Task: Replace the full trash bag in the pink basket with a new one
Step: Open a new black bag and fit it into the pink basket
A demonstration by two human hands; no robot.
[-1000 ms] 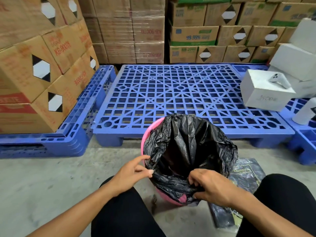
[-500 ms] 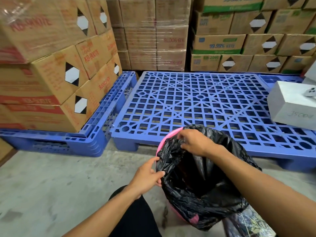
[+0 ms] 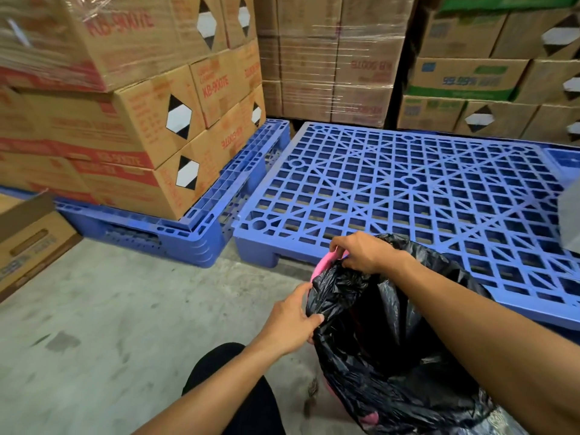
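black bag going over the pink rim

the pink basket point(image 3: 326, 265) stands on the concrete floor point(image 3: 125, 324), against the near edge of the empty blue pallet point(image 3: 408, 189). a black trash bag point(image 3: 392, 356) lines it, crumpled over most of the rim. the left hand point(image 3: 290, 321) pinches the bag's edge at the near left side; the right hand point(image 3: 361, 251) is closed on bag and rim at the far side. cardboard boxes point(image 3: 141, 120) sit stacked on another pallet to the left.
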